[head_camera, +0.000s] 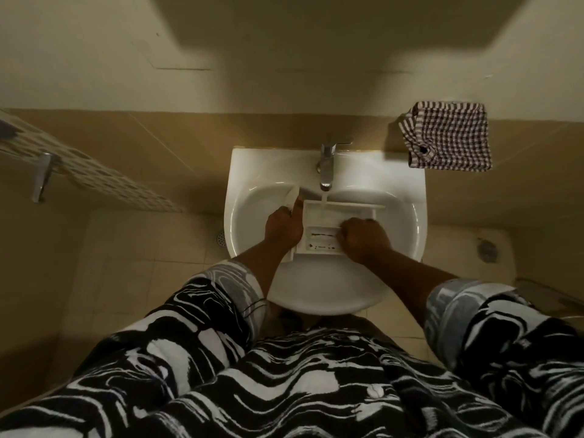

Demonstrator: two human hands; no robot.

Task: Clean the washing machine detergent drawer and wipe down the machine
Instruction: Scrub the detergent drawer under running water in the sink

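Detergent drawer [322, 223], white, sits inside the sink [316, 300]. The left hand [282, 228] grips the drawer's left wall. The right hand [363, 238] is balled tight in the drawer's right part; what it holds I cannot tell. At the sink's back, the tap [327, 165] pours water [324, 201] into the drawer. Beyond the sink's right corner hangs a checked towel [448, 137].
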